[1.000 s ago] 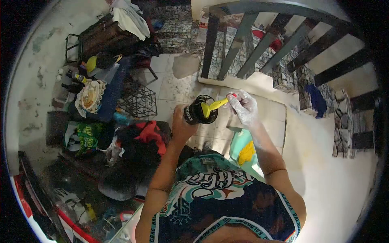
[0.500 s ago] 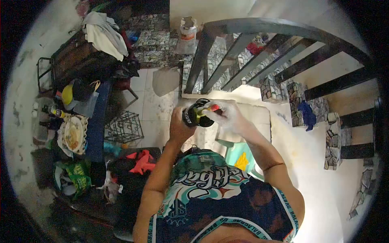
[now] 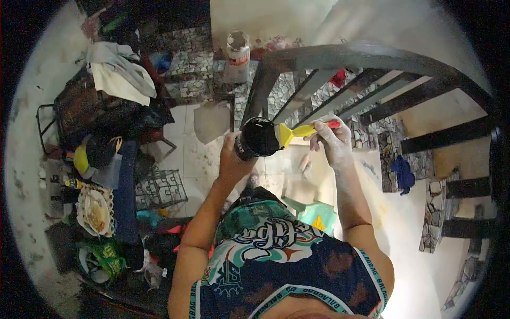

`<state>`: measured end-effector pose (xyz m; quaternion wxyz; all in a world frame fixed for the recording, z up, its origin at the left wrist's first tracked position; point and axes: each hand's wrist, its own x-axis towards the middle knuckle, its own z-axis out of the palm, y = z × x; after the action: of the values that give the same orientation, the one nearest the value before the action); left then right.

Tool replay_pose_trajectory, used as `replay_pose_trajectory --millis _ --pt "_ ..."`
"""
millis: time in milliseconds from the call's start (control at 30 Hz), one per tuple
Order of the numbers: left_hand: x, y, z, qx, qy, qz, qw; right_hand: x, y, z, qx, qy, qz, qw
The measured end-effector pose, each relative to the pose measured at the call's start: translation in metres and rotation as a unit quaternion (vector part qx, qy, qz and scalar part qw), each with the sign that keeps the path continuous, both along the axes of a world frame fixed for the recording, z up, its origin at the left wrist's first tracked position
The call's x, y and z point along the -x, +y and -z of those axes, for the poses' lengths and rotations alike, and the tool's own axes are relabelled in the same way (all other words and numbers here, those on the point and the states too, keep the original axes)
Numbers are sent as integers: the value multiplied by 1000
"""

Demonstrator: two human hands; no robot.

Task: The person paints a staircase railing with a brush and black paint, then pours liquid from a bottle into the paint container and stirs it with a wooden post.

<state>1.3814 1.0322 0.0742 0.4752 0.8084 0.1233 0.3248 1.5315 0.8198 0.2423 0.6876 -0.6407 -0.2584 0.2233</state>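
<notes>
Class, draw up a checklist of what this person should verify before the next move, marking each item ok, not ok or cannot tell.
1. Left hand around the round black can: ok.
2. Right hand holding the flat, red-tipped yellow brush: ok.
3. Can uncovered at the top: ok.
4. Brush's wide end at the can's rim: ok.
5. Level of the can's contents: cannot tell; the inside is too dark.
</notes>
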Motion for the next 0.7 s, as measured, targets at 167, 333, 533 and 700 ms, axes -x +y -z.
replay_pose_trajectory --millis 167,333,533,700 --pt "-65 8 -18 51 -9 -6 999 -66 -11 -13 -78 -16 41 996" --pt "-115 8 -30 -39 -15 31 999 -104 -30 -20 -72 -26 74 994" --pt "-153 7 -34 56 14 82 995 -114 -47 -33 -33 -32 137 989" --pt "-177 19 -20 54 13 140 989 -100 -44 -39 -44 -54 204 977"
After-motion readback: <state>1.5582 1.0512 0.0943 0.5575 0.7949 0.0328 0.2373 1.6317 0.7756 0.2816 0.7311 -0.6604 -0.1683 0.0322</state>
